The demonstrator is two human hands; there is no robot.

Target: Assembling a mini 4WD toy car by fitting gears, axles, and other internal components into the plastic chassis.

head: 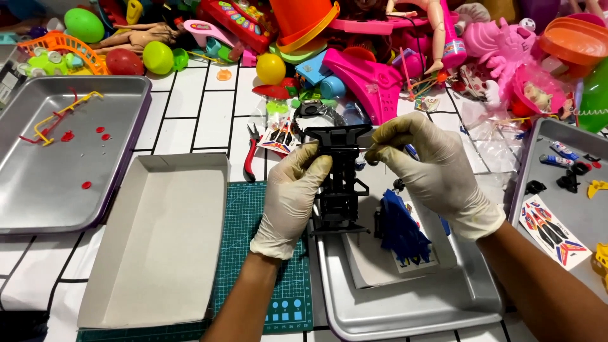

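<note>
From my seat, at far left, I see a metal tray (38,209) holding a yellow sprue (60,117) and some red plastic scraps (85,185), so I judge a few parts are already clipped off; just beside it lies an open, empty cardboard box lid (161,253) resting partly on a green cutting mat (288,291); red-handled nippers (252,152) lie above the mat, near a small sticker sheet (278,140); my left hand (292,199), gloved, is wrapped around the left side of a black plastic chassis frame (339,183), thumb up against its upper edge, fingers closed on it; the frame stands upright over the near-left corner of a middle tray (411,310); my right hand (427,168), also gloved, pinches the frame's top right corner, fingertips narrow, and whether a small piece sits between them I cannot tell; a blue body part (402,231) lies in the middle tray on paper, unattached; to the right, another tray (579,209) carries a second sticker sheet (551,231), small black pieces (567,180) and yellow ones (597,188); the build looks to be mid-assembly, frame up, shell and stickers left; toys crowd the back of the table.
</note>
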